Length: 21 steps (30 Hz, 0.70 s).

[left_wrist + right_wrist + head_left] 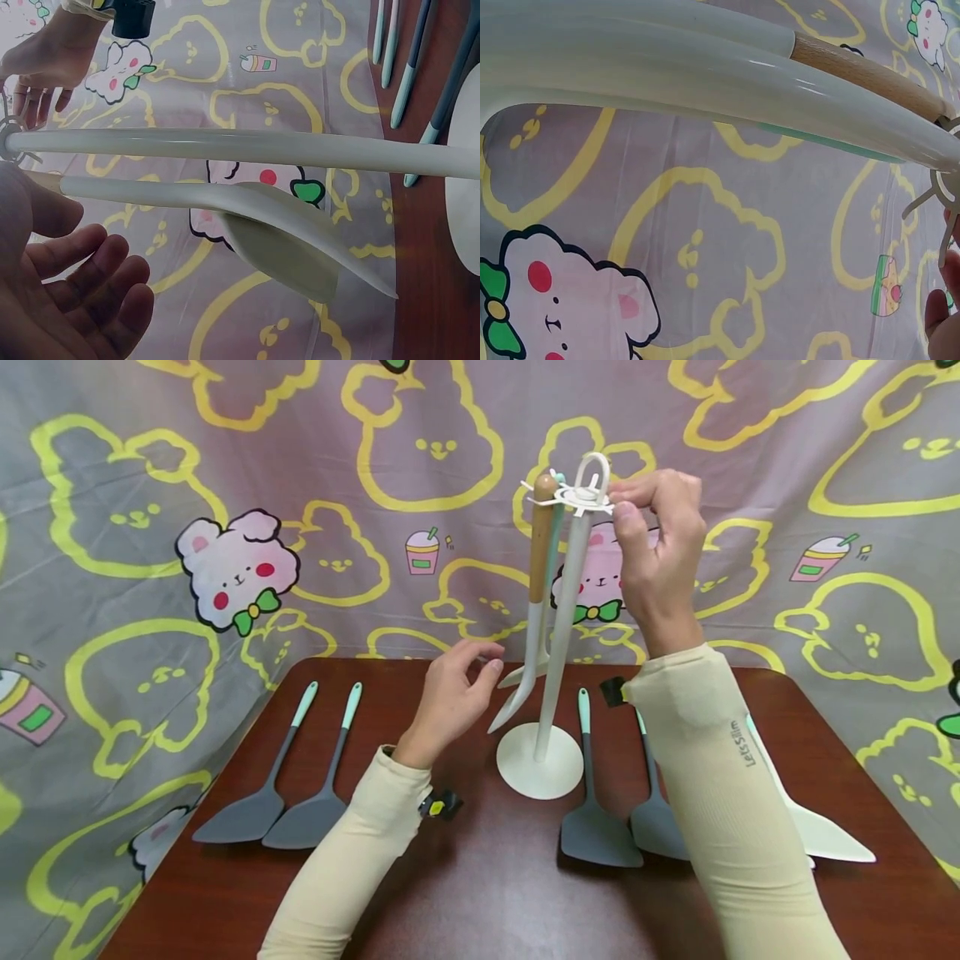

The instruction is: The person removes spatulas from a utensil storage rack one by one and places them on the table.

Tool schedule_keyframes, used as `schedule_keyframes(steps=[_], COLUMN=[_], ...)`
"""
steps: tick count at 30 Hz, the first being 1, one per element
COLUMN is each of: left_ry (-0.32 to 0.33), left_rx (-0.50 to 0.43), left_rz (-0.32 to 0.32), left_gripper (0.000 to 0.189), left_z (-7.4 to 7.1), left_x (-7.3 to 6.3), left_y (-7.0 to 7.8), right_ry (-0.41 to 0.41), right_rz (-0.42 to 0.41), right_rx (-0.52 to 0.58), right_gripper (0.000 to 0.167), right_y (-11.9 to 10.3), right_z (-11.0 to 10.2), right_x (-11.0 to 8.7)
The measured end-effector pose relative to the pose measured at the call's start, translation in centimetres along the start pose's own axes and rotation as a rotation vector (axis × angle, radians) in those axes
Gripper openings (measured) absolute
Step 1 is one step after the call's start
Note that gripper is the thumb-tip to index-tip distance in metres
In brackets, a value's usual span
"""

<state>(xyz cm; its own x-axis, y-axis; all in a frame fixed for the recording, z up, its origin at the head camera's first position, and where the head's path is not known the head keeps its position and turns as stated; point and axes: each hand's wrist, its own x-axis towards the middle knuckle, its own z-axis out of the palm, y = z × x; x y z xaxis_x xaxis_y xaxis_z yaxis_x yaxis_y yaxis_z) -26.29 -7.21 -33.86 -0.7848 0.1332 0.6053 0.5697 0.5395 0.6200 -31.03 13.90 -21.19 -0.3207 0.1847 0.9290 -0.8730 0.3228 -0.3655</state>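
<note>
A white utensil stand (564,610) rises from a round base on the table, with a hooked ring and loop on top. My right hand (663,539) pinches the edge of that ring between thumb and fingers. From the ring hangs a white spatula with a wooden handle (538,556). Behind it hangs a second utensil with a mint handle (557,535) and a pale head. Left of their lower ends is my left hand (453,697), holding nothing, its fingers loosely bent. The left wrist view shows this hand's relaxed fingers (105,277) below the pole (225,146).
Two grey spatulas with mint handles, one of them a spatula (311,820) near my left sleeve, lie on the left. Two more grey spatulas, including one (600,837), lie right of the base. A white spatula (832,837) is partly behind my right sleeve. A patterned curtain (337,460) hangs behind.
</note>
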Motion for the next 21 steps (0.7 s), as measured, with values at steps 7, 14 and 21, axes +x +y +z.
schedule_keyframes(steps=[7,14,21], left_ry=[-0.004,0.008,0.008], left_rx=[-0.017,-0.034,-0.055], left_rz=[-0.001,-0.009,0.007], left_gripper=[0.020,0.019,0.018], left_z=[0.3,0.4,1.0], left_x=[0.5,1.6,2.3], left_y=[0.0,0.3,0.5], right_ry=[-0.005,-0.017,-0.033], right_rz=[0.043,0.076,0.100], right_rx=[-0.002,-0.001,0.009], right_gripper=[0.049,0.049,0.047], right_y=[-0.1,-0.3,-0.2], right_z=[0.0,-0.1,-0.3], right_x=[-0.1,0.0,-0.2])
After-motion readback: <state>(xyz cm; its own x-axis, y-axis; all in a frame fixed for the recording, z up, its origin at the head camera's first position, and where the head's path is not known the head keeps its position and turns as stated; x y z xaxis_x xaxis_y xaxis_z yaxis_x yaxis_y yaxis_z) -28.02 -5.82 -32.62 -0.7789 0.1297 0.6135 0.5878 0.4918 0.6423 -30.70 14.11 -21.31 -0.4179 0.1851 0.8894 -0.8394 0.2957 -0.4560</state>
